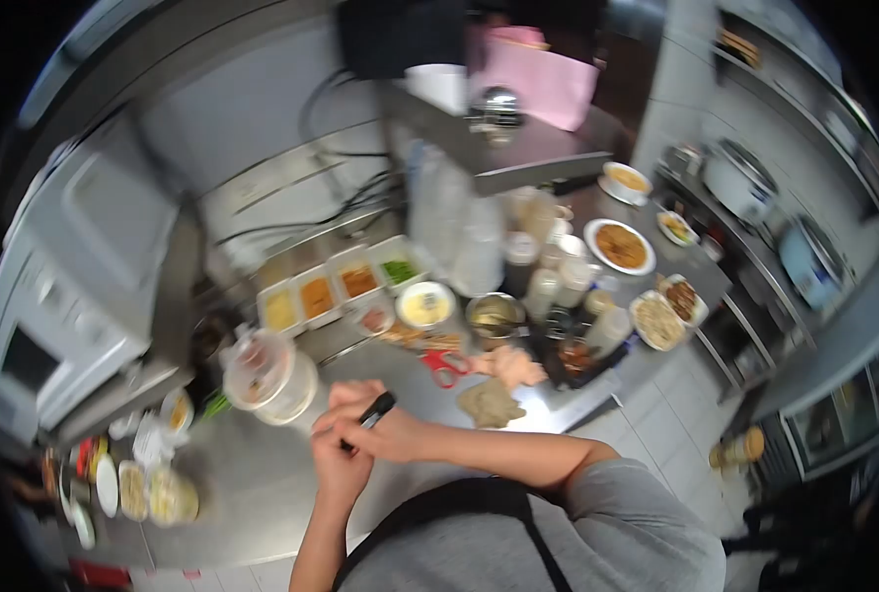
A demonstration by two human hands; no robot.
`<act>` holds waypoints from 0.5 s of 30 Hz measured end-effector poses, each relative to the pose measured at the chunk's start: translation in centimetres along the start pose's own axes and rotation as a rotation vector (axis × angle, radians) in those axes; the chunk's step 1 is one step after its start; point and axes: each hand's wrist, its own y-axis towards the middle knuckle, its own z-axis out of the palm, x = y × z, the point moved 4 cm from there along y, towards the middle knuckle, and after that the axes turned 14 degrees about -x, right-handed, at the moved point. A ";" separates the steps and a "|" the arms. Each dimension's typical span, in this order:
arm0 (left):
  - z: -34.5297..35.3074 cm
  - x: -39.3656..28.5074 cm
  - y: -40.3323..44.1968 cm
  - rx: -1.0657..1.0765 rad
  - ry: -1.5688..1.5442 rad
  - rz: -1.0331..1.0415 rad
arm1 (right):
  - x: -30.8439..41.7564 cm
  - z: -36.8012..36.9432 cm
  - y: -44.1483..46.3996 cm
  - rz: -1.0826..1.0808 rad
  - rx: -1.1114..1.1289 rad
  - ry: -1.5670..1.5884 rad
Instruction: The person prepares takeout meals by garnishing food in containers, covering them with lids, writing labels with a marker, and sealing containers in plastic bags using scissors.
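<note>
My right hand (392, 434) and my left hand (339, 434) meet above the steel counter, fingers closed and overlapping. A black marker-like stick (374, 410) slants through my right hand, its thick end pointing up and right. My left hand presses against the right one; whether it grips the stick too, or something else, is hidden by blur and overlap. Left of my hands stands a clear plastic tub (279, 383) with reddish contents. Beyond them lie red-handled scissors (446, 367), and to the right a greyish-brown cloth (491, 403).
Trays of toppings (316, 296) line the wall, beside a white bowl (426, 305) and a metal pot (496, 318). Bottles (570, 266) crowd the right, with a plate of food (620, 247) behind. A white microwave (64, 296) stands left, above several lidded containers (171, 495).
</note>
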 end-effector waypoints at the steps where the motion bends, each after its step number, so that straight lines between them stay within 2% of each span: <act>1: 1.5 -1.0 0.1 -0.060 -0.095 0.061 | -0.2 -1.2 -0.6 0.047 0.039 -0.006; 4: 6.5 -2.9 0.0 -0.004 -0.227 0.054 | -0.4 -6.0 -1.9 0.107 0.053 -0.059; 9: 13.7 -4.1 -1.2 0.343 -0.236 -0.281 | -2.2 -15.4 -4.5 0.227 0.078 -0.076; 10: 14.9 -4.3 -1.4 0.421 -0.242 -0.347 | -1.4 -18.8 -4.0 0.335 0.038 -0.056; 12: 16.7 -4.6 -1.3 0.614 -0.135 -0.450 | -1.7 -26.5 -4.4 0.674 -0.182 -0.027; 13: 17.4 -4.7 -1.3 0.631 -0.100 -0.432 | -3.4 -30.4 -4.9 0.560 -0.478 -0.012; 14: 17.8 -4.7 -1.5 0.637 -0.060 -0.419 | -5.7 -35.2 -6.5 0.713 -0.659 -0.379; 15: 17.9 -4.4 -1.9 0.628 -0.013 -0.416 | -6.8 -38.9 -6.5 0.601 -0.784 -0.333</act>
